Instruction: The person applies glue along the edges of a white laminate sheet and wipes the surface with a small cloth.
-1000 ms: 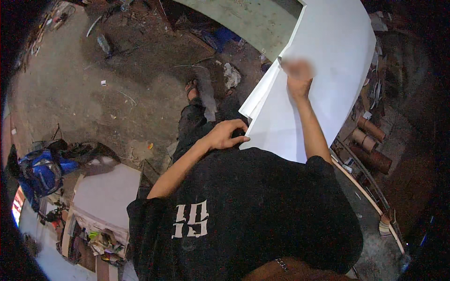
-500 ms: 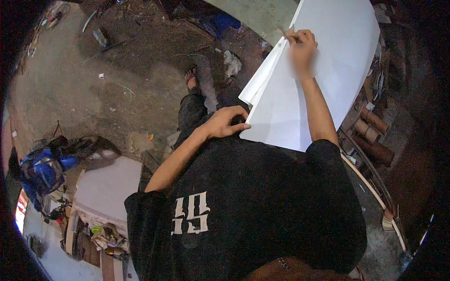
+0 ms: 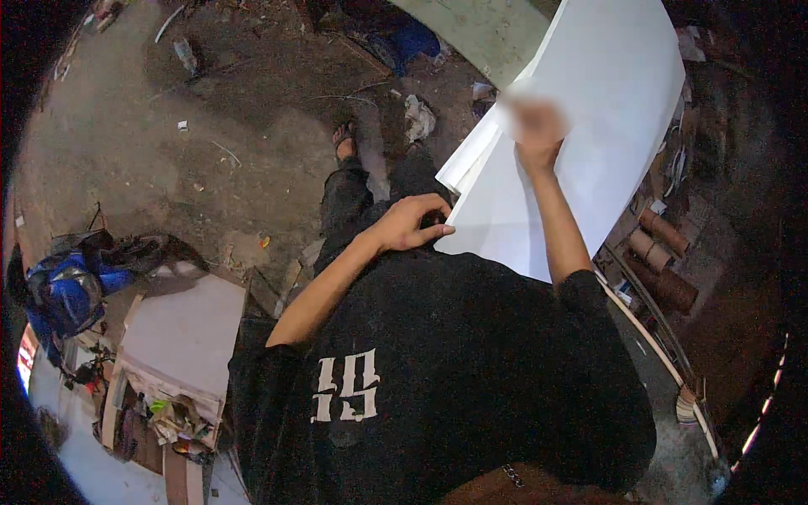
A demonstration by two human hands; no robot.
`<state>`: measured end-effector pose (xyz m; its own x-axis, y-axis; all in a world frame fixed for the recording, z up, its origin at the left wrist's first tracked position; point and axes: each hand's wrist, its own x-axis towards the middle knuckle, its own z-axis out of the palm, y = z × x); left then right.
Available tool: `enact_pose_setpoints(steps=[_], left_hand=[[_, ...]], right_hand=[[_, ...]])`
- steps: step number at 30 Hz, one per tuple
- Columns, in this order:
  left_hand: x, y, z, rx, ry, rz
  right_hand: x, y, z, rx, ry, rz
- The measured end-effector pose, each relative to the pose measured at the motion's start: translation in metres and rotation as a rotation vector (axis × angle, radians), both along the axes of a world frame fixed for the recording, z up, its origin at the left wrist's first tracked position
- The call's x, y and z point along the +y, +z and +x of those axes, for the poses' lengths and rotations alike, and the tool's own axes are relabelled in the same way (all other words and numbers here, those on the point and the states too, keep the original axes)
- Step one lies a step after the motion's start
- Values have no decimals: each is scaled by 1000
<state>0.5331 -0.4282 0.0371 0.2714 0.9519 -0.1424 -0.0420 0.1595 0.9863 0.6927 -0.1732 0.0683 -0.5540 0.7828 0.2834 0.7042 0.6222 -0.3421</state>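
A large white panel (image 3: 606, 109) slants away from my body toward the upper right. Along its left edge runs a narrow white strip (image 3: 467, 160), its near end sticking out past the panel. My left hand (image 3: 414, 223) grips the panel's near left corner, thumb at the edge and the other fingers curled beside it. Farther up, my right hand (image 3: 539, 130) is over the panel close to the strip. Blur covers its fingers, so whether it holds anything cannot be made out.
Beyond the panel lies a pale green board (image 3: 480, 34). Brown cylinders (image 3: 652, 244) and a long curved strip (image 3: 648, 337) are on the right. At lower left, a blue bundle (image 3: 63, 295) sits near a pale board (image 3: 181, 332) and a box of scraps (image 3: 177, 421). Litter dots the floor.
My right hand has come nearer to me along the panel's left edge. The gap between strip and panel looks narrower. My left hand keeps its grip on the corner.
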Motion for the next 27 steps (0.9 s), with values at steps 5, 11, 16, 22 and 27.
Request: enact_pose_setpoints(steps=[5, 11, 16, 22, 27], left_hand=[[11, 10, -6, -16, -58, -85], [2, -1, 0, -4, 2, 13], [8, 7, -2, 31, -56, 2], [12, 9, -6, 54, -95, -14], [16, 11, -6, 44, -100, -15]], right_hand=[[50, 11, -11, 49, -66, -56], [-5, 5, -1, -1, -1, -30], [71, 8, -14, 35, -7, -37], [81, 29, -10, 134, -54, -81], [13, 18, -9, 110, 5, -196]])
